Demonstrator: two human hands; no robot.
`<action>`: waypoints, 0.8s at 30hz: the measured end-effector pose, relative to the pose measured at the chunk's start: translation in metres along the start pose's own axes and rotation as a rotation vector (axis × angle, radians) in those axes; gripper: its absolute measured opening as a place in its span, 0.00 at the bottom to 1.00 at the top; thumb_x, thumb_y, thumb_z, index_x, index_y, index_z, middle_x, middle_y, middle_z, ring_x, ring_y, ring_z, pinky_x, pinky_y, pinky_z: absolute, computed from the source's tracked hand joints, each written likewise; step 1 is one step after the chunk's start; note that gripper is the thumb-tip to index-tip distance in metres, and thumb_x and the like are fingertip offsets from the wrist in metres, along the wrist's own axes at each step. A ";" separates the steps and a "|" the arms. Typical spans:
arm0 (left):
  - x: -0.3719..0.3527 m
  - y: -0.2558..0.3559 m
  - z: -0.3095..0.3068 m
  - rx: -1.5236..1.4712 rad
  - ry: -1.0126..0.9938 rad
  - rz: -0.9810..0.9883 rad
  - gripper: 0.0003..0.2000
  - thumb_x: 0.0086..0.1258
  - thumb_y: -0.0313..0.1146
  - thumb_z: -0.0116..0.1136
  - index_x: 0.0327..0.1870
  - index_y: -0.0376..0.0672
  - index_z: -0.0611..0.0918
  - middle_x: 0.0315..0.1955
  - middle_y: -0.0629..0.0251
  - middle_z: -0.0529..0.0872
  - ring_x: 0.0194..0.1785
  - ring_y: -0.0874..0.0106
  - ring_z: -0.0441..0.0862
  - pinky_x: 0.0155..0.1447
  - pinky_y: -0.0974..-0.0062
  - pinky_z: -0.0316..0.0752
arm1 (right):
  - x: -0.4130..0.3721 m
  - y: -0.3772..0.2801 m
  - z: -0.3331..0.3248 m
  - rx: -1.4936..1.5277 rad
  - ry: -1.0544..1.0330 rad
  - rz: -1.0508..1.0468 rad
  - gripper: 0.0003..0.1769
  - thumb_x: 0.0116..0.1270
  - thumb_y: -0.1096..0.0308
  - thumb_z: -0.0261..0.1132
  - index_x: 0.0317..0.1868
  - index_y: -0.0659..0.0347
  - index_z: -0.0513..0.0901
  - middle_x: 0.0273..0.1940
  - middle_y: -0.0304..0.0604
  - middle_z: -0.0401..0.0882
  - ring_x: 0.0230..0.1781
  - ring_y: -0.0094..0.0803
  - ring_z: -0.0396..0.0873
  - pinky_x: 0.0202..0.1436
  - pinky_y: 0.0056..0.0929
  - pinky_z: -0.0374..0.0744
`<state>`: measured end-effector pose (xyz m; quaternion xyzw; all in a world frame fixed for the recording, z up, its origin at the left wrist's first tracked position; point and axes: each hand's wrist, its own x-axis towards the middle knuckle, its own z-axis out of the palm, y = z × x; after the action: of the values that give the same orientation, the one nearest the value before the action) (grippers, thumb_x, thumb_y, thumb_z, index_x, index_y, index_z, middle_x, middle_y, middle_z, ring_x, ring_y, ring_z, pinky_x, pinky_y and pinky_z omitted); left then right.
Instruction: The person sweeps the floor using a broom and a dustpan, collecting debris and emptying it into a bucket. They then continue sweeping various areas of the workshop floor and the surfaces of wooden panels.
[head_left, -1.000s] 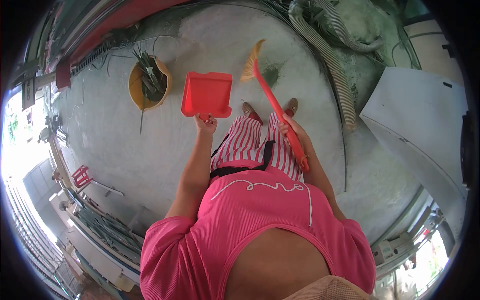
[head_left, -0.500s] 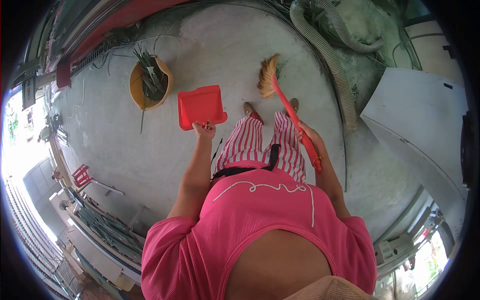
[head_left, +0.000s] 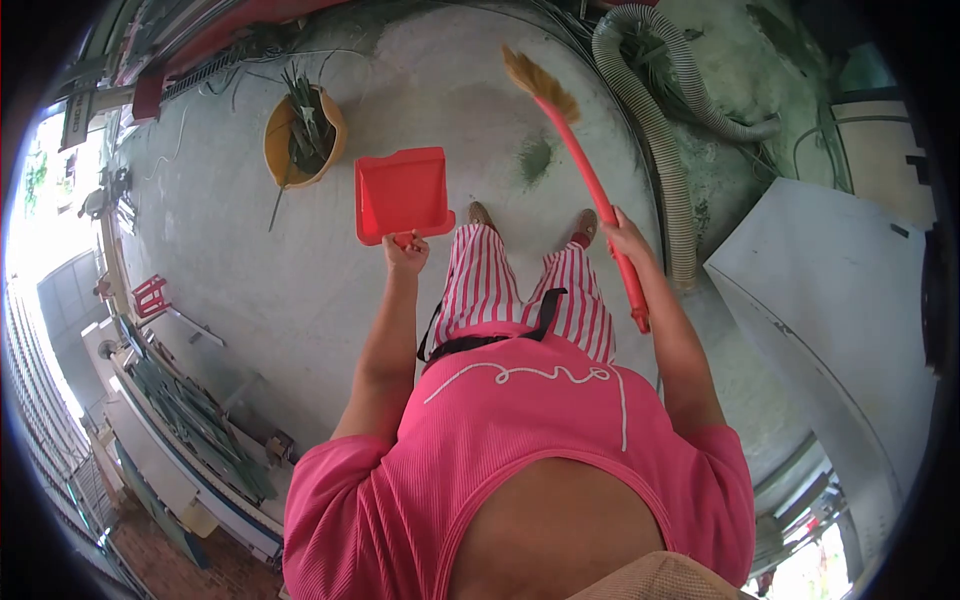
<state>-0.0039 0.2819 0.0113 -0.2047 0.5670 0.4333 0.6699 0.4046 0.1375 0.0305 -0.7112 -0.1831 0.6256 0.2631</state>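
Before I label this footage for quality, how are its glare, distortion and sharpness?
In the head view, glare washes out patches at far left and lower right; wide-angle distortion bends the scene toward black corners; in the same head view, the red dustpan and broom handle have clear outlines, though the bristles look softer.

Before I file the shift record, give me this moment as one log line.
left hand: holds red dustpan | right hand: holds broom | yellow tub: on floor

Soft daylight, left-edge glare, fisheye distortion, black corners
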 end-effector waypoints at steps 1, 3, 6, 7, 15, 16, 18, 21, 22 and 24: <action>-0.004 -0.015 -0.002 -0.001 -0.001 0.012 0.12 0.49 0.39 0.49 0.32 0.44 0.68 0.26 0.66 0.73 0.27 0.73 0.74 0.24 0.81 0.65 | 0.017 0.007 -0.018 -0.114 0.015 -0.032 0.27 0.56 0.61 0.54 0.57 0.53 0.59 0.15 0.38 0.66 0.10 0.24 0.66 0.12 0.24 0.67; -0.013 -0.044 -0.008 0.133 -0.117 -0.013 0.13 0.48 0.38 0.50 0.34 0.42 0.71 0.26 0.65 0.74 0.28 0.72 0.75 0.24 0.82 0.67 | 0.050 0.024 -0.045 -0.131 0.006 0.011 0.26 0.56 0.63 0.53 0.56 0.54 0.60 0.15 0.39 0.66 0.10 0.26 0.67 0.12 0.25 0.67; -0.025 -0.085 -0.015 0.121 -0.162 -0.069 0.14 0.48 0.37 0.50 0.34 0.41 0.72 0.25 0.65 0.75 0.28 0.71 0.75 0.25 0.82 0.67 | 0.068 0.037 -0.060 -0.126 -0.010 0.083 0.23 0.55 0.64 0.53 0.52 0.58 0.62 0.14 0.40 0.67 0.10 0.27 0.67 0.11 0.27 0.68; -0.029 -0.099 -0.016 0.101 -0.140 -0.075 0.12 0.47 0.35 0.48 0.31 0.39 0.73 0.23 0.64 0.76 0.27 0.72 0.74 0.25 0.82 0.67 | 0.068 0.040 -0.059 -0.141 -0.028 0.114 0.22 0.55 0.64 0.53 0.51 0.57 0.63 0.14 0.39 0.67 0.10 0.27 0.67 0.12 0.27 0.68; -0.002 -0.158 -0.041 -0.051 -0.007 -0.215 0.08 0.48 0.33 0.42 0.25 0.38 0.66 0.23 0.54 0.73 0.22 0.70 0.70 0.25 0.79 0.67 | 0.041 0.034 -0.057 -0.272 -0.295 0.134 0.24 0.56 0.63 0.54 0.53 0.55 0.62 0.16 0.36 0.65 0.11 0.23 0.66 0.13 0.23 0.68; 0.006 -0.158 -0.039 -0.066 -0.008 -0.226 0.08 0.48 0.33 0.42 0.25 0.38 0.66 0.23 0.54 0.73 0.22 0.70 0.70 0.25 0.79 0.67 | 0.034 0.029 -0.057 -0.287 -0.287 0.119 0.25 0.56 0.62 0.54 0.55 0.54 0.60 0.17 0.35 0.65 0.12 0.22 0.65 0.13 0.22 0.67; 0.024 -0.160 -0.038 -0.036 0.124 -0.233 0.07 0.50 0.33 0.41 0.26 0.39 0.65 0.23 0.55 0.72 0.21 0.71 0.69 0.25 0.78 0.67 | 0.015 0.007 -0.054 -0.334 -0.284 0.118 0.27 0.57 0.62 0.54 0.58 0.53 0.59 0.17 0.35 0.65 0.12 0.21 0.65 0.12 0.21 0.67; 0.085 -0.156 -0.060 0.107 0.143 -0.336 0.06 0.50 0.33 0.40 0.26 0.41 0.64 0.22 0.57 0.71 0.20 0.71 0.69 0.24 0.78 0.67 | 0.002 -0.024 -0.035 -0.304 -0.172 0.187 0.32 0.58 0.63 0.54 0.63 0.48 0.52 0.17 0.33 0.64 0.12 0.19 0.65 0.12 0.20 0.67; 0.111 -0.155 -0.070 0.075 0.152 -0.340 0.06 0.50 0.33 0.40 0.26 0.41 0.64 0.22 0.57 0.71 0.20 0.71 0.69 0.24 0.78 0.67 | 0.011 -0.025 -0.027 -0.324 -0.132 0.199 0.33 0.59 0.64 0.54 0.64 0.46 0.50 0.17 0.32 0.63 0.12 0.18 0.64 0.12 0.19 0.66; 0.165 -0.160 -0.093 0.145 0.173 -0.306 0.06 0.51 0.33 0.39 0.28 0.43 0.64 0.22 0.58 0.71 0.19 0.72 0.68 0.24 0.79 0.66 | 0.032 -0.031 -0.005 -0.380 -0.083 0.185 0.33 0.58 0.65 0.54 0.63 0.45 0.52 0.18 0.33 0.65 0.12 0.19 0.64 0.13 0.19 0.66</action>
<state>0.0686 0.1818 -0.2031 -0.2761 0.6144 0.2653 0.6899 0.4166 0.1806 0.0245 -0.7354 -0.2423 0.6302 0.0577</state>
